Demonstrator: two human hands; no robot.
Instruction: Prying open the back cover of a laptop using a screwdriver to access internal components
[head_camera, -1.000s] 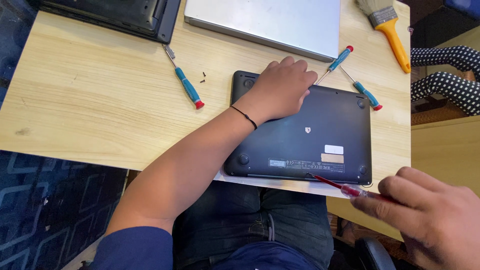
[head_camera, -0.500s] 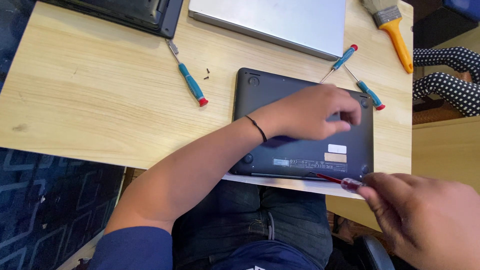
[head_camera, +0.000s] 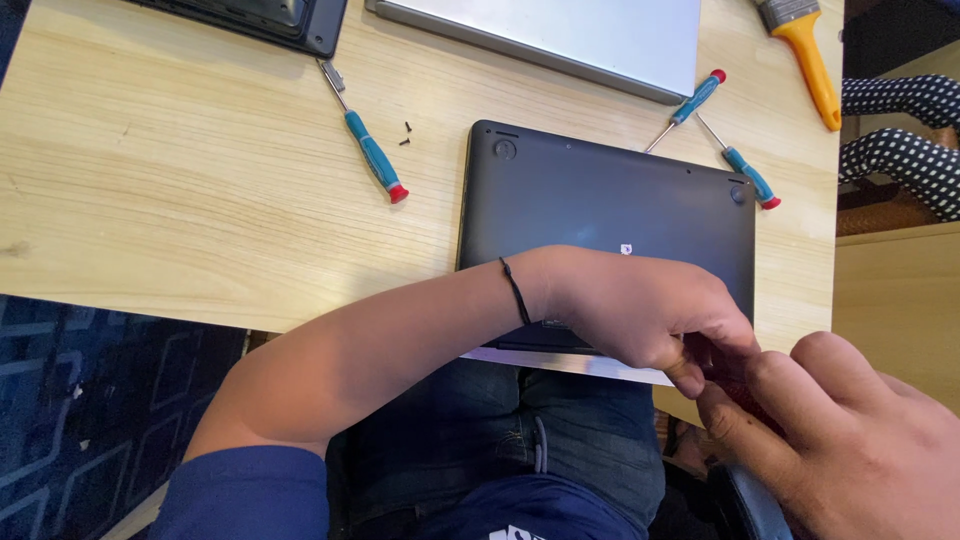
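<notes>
Black laptop (head_camera: 610, 215) lies bottom-up at table (head_camera: 200, 200) front edge, overhanging your lap. Your left hand (head_camera: 640, 310) curls over its near corner, fingers bunched; right hand (head_camera: 850, 440) closes beside it, its contents unclear. Thin, stiff, smooth lid: grip edges, not middle.

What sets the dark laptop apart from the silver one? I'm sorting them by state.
The dark laptop lies near the desk's front edge, underside up, under the left hand; the silver laptop lies farther back, untouched. The dark laptop shows whole; the silver laptop is cut off by the frame. Both lie flat and closed.
</notes>
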